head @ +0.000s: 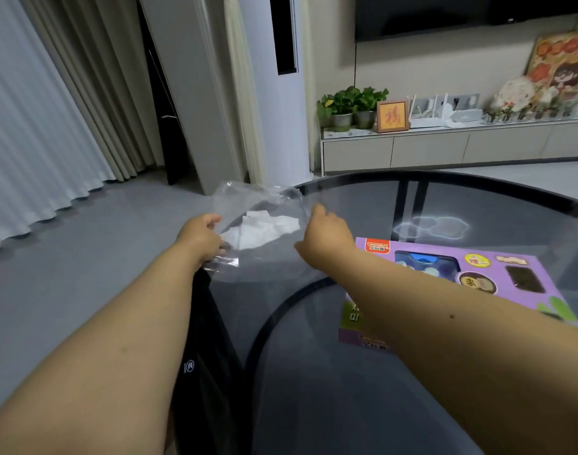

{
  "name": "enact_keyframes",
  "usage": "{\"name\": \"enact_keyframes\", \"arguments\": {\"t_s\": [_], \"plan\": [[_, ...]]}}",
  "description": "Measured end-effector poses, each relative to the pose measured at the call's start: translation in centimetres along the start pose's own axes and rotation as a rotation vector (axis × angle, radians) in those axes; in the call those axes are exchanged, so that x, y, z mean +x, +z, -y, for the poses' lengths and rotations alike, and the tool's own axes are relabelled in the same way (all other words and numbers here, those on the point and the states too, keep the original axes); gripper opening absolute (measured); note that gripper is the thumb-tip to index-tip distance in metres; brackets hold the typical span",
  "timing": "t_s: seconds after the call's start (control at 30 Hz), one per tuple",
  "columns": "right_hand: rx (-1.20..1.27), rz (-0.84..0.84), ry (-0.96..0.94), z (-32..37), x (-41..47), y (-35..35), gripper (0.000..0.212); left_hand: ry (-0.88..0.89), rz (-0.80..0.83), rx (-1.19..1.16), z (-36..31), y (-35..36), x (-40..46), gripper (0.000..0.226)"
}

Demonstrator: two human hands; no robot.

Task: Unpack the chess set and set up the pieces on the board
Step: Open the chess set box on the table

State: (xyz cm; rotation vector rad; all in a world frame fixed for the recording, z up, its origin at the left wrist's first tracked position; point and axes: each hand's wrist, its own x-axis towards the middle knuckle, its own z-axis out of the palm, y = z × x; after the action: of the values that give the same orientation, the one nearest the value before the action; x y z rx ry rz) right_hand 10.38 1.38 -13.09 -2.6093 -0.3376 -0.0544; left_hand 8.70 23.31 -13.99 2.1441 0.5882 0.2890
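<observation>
Red character "福" on the framed picture (392,115); purple box (498,274) print blurred, unreadable.

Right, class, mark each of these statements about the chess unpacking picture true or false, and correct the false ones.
1. Both hands hold a clear plastic bag. True.
2. The purple box lies on the floor. False: it lies on the dark glass table.
3. White crumpled paper shows through the bag. True.
4. Chess pieces stand set up on a board. False: none are visible.
5. The left hand rests flat on the box. False: it grips the bag's edge.
</observation>
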Motion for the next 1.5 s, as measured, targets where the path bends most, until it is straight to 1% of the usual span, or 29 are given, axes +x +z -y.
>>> {"name": "enact_keyframes", "arguments": {"t_s": [0.03, 0.07, 0.13, 0.17, 0.23, 0.3, 0.33, 0.43, 0.53, 0.57, 0.63, 0.73, 0.8, 0.87, 0.93, 1.0, 1.03, 1.13, 1.2, 1.23, 1.33, 1.43, 1.5], "plan": [[-0.131, 0.030, -0.070, -0.4, -0.3, 0.3, 0.062, 0.030, 0.007, 0.080, 0.4, 0.2, 0.2, 0.056], [-0.251, 0.075, -0.139, -0.8, -0.6, 0.4, 0.062, 0.060, 0.017, 0.214, 0.6, 0.4, 0.2, 0.052], [-0.429, 0.210, -0.238, -1.2, -0.9, 0.8, 0.062, 0.097, 0.043, 0.524, 0.8, 0.9, -0.2, 0.052], [-0.486, 0.284, -0.252, -1.2, -1.0, 1.0, 0.064, 0.094, 0.074, 0.634, 0.9, 1.3, -0.5, 0.053], [-0.555, 0.390, -0.233, -1.2, -1.2, 1.5, 0.070, 0.072, 0.160, 0.739, 0.9, 2.4, -1.5, 0.054], [-0.570, 0.411, -0.213, -1.0, -1.3, 1.6, 0.073, 0.059, 0.205, 0.787, 0.8, 3.3, -2.7, 0.055], [-0.553, 0.399, -0.212, -1.0, -1.4, 1.5, 0.073, 0.064, 0.192, 0.815, 0.7, 3.6, -3.2, 0.056], [-0.420, 0.280, -0.228, -1.4, -2.0, 0.3, 0.070, 0.142, 0.073, 0.848, -0.5, 4.0, -4.6, 0.059], [-0.267, 0.127, -0.207, -3.3, -3.3, -1.8, 0.062, 0.320, -0.053, 0.731, -2.9, 6.0, -7.5, 0.059], [-0.223, 0.094, -0.184, -4.2, -4.0, -2.6, 0.060, 0.361, -0.054, 0.663, -3.7, 6.9, -8.6, 0.060], [-0.152, 0.028, -0.124, -6.6, -5.2, -4.1, 0.056, 0.395, 0.013, 0.527, -4.7, 9.0, -10.8, 0.062], [-0.046, -0.068, -0.001, -10.6, -7.3, -6.5, 0.051, 0.343, 0.138, 0.379, -5.7, 11.7, -14.2, 0.064], [0.006, -0.122, 0.086, -13.3, -8.8, -8.0, 0.050, 0.283, 0.187, 0.338, -6.3, 12.9, -16.1, 0.063], [0.001, -0.196, 0.193, -15.9, -10.5, -9.3, 0.048, 0.245, 0.199, 0.331, -6.6, 13.7, -17.4, 0.062], [-0.078, -0.251, 0.366, -18.5, -11.9, -10.0, 0.051, 0.189, 0.188, 0.292, -6.4, 14.1, -17.9, 0.056], [-0.138, -0.221, 0.525, -20.1, -13.3, -10.6, 0.058, 0.168, 0.171, 0.263, -6.2, 14.3, -18.3, 0.045], [-0.131, -0.182, 0.571, -20.5, -13.8, -10.9, 0.058, 0.171, 0.167, 0.265, -6.2, 14.3, -18.7, 0.041], [-0.024, -0.048, 0.611, -20.1, -15.0, -11.4, 0.041, 0.153, 0.155, 0.230, -6.0, 14.4, -19.4, 0.038], [0.109, -0.037, 0.635, -19.9, -15.2, -11.4, 0.029, 0.105, 0.147, 0.129, -5.9, 14.2, -19.9, 0.037], [0.209, -0.052, 0.650, -19.9, -15.1, -11.4, 0.026, 0.078, 0.151, 0.063, -5.7, 13.9, -20.1, 0.035], [0.556, -0.118, 0.678, -19.8, -15.1, -11.4, 0.026, 0.022, 0.164, -0.138, -5.7, 12.9, -21.4, 0.029], [0.746, -0.122, 0.668, -19.2, -15.4, -11.7, 0.023, -0.008, 0.195, -0.398, -5.9, 11.4, -22.8, 0.019], [0.883, -0.107, 0.699, -18.6, -15.6, -11.8, 0.022, -0.063, 0.240, -0.534, -6.1, 10.3, -23.6, 0.014]]}}
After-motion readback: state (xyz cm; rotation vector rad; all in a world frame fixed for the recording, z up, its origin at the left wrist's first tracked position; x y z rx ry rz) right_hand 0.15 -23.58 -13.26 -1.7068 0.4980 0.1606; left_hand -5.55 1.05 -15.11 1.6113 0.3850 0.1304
